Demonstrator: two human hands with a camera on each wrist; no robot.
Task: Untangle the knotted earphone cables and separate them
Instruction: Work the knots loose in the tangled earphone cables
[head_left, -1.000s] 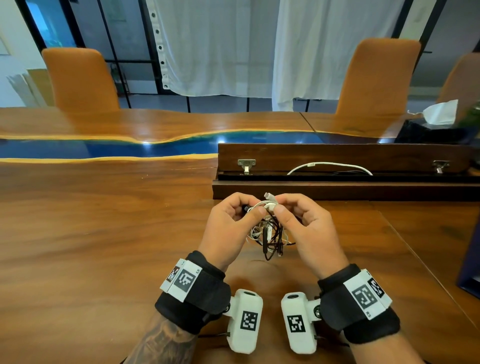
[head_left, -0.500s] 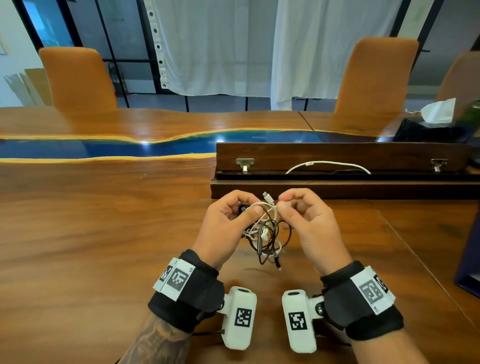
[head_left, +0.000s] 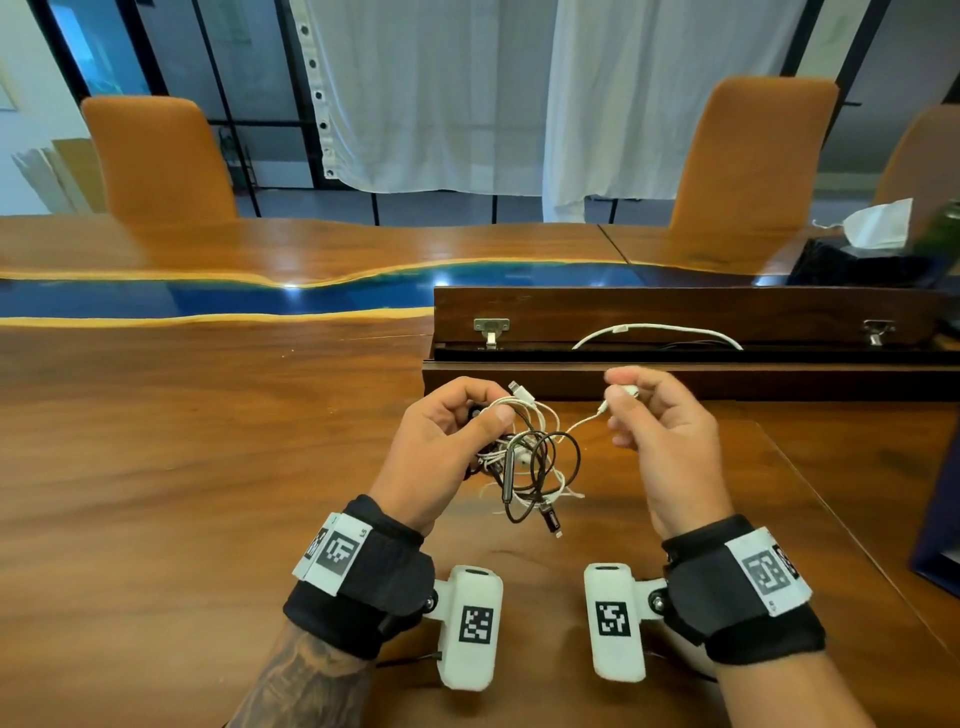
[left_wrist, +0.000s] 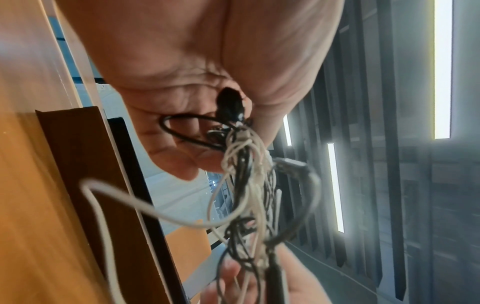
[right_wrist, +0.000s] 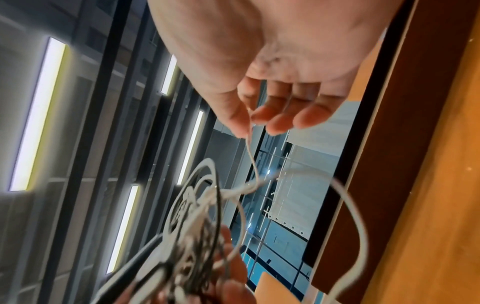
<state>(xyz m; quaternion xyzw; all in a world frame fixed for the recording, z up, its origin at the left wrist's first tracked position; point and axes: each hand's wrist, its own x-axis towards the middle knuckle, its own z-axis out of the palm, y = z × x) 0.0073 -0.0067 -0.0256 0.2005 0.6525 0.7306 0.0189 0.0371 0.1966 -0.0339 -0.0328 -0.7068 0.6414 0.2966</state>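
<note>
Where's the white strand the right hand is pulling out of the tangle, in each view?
Head: white strand, centre, running from the tangle to the right hand.
Left wrist: cannot tell it from other white loops.
Right wrist: centre, hanging from the fingers.
Shared landmark: the tangle.

A meeting room: long wooden table, orange chairs, curtains.

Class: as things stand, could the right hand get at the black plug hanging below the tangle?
Probably yes. The black plug dangles in the open, but the right hand is pinching a white earbud and must release it first.
</note>
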